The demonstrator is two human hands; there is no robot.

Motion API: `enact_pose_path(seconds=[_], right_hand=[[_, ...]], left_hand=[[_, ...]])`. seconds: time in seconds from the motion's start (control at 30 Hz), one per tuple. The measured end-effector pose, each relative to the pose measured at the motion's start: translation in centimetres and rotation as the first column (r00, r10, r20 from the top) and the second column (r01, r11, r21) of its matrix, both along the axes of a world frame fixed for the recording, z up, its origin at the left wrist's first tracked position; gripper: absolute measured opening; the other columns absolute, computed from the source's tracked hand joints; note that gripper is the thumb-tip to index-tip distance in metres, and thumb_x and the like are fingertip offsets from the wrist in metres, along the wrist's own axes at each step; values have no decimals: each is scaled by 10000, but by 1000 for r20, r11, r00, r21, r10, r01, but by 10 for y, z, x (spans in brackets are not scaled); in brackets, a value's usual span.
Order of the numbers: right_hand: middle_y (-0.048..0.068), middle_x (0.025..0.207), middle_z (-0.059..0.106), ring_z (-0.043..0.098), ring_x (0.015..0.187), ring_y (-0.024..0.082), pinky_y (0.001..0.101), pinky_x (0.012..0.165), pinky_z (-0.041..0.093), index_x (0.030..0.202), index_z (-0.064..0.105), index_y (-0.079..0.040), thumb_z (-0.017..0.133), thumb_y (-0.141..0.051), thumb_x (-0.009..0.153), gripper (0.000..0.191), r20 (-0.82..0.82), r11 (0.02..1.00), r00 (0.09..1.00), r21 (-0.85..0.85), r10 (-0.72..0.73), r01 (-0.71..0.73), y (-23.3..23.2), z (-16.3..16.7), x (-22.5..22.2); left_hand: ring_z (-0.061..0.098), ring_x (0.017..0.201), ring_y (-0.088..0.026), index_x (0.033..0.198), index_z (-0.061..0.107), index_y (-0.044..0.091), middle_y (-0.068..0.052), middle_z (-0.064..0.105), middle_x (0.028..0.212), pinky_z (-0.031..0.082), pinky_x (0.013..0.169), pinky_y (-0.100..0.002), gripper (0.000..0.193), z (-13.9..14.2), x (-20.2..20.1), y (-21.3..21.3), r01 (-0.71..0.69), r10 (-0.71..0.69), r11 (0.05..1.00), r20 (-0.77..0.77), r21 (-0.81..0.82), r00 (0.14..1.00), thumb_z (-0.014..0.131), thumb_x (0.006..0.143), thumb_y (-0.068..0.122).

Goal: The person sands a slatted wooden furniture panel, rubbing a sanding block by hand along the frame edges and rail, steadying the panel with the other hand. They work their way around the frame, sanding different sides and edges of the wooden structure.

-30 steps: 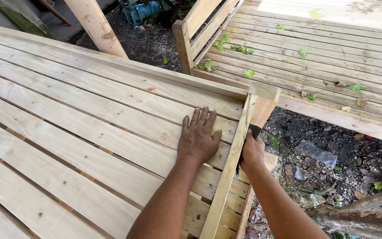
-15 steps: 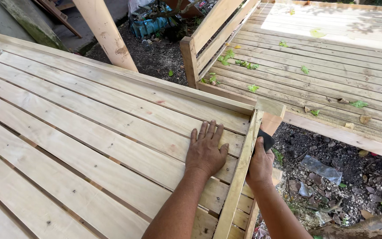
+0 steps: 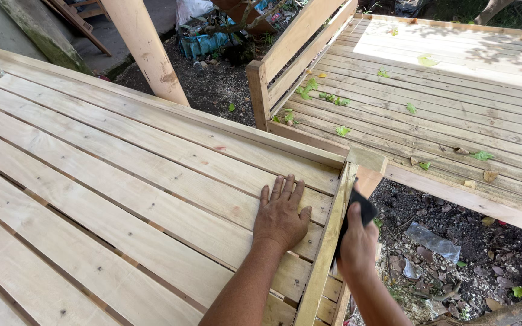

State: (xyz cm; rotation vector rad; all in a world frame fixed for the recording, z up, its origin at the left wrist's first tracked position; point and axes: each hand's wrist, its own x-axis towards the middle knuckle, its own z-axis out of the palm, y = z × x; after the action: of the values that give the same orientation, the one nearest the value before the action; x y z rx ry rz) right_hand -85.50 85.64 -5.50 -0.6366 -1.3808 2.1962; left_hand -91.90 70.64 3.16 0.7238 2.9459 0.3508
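Sandpaper [image 3: 357, 212], a dark folded piece, is gripped in your right hand [image 3: 357, 244] against the platform's edge rail [image 3: 333, 229]; your left hand [image 3: 280, 216] lies flat, fingers spread. Rough wood may splinter your fingers if you slip.

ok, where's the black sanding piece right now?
Head view, lower right: the black sanding piece is in the right hand, pressed against the outer face of the pale wooden edge rail.

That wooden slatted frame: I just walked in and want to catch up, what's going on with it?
A person works at the end of a slatted wooden platform. The left hand lies flat, fingers spread, on the slats beside the upright edge rail. The right hand presses a dark sanding pad against the rail's outer face. A second slatted platform with scattered leaves stands behind.
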Motion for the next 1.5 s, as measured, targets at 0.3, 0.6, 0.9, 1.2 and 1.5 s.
enact_pose_path(seconds=[0.3, 0.6, 0.9, 1.2, 1.5], right_hand=[[95, 1611, 515, 489, 1448, 152, 287, 1165, 378, 1485, 563, -88, 521, -285, 1102, 433, -223, 923, 973, 383, 56, 35, -8, 68, 1], [52, 1581, 536, 533, 1403, 241, 397, 1156, 392, 1468, 598, -187, 506, -208, 1049, 429, 69, 619, 998, 784, -6, -51, -2, 66, 17], [69, 1558, 537, 502, 1433, 265, 395, 1135, 427, 1424, 620, -131, 528, -157, 1017, 417, 19, 379, 999, 925, 45, -34, 4, 85, 24], [-6, 1555, 514, 488, 1435, 224, 361, 1138, 442, 1392, 633, -170, 533, -193, 1021, 385, 176, 508, 984, 848, 1, -152, 18, 77, 6], [22, 1571, 511, 457, 1456, 231, 384, 1200, 364, 1380, 652, -167, 513, -184, 1054, 355, 141, 397, 989, 906, 47, -148, 16, 78, 11]], left_hand=[[90, 1578, -247, 1614, 215, 185, -68, 151, 1710, 24, 1274, -473, 676, 1, -1, -1, 0, 0, 1000, 20, 0, 1000, 386, 1014, 444], [100, 1576, -253, 1616, 223, 185, -70, 162, 1708, 29, 1273, -481, 681, -1, -2, 0, -4, 4, 1000, 8, 11, 1000, 396, 1011, 445], [111, 1576, -255, 1617, 233, 180, -76, 172, 1707, 39, 1272, -486, 685, -1, -2, -1, -6, 6, 1000, -6, 12, 1000, 408, 1011, 447], [129, 1574, -251, 1610, 247, 187, -76, 190, 1700, 50, 1273, -475, 666, -4, 0, 1, -8, 8, 1000, -36, 5, 999, 401, 1014, 442], [147, 1572, -256, 1608, 269, 186, -76, 206, 1700, 70, 1274, -477, 667, -6, -1, 1, -8, 8, 1000, -51, 14, 999, 418, 1012, 445]])
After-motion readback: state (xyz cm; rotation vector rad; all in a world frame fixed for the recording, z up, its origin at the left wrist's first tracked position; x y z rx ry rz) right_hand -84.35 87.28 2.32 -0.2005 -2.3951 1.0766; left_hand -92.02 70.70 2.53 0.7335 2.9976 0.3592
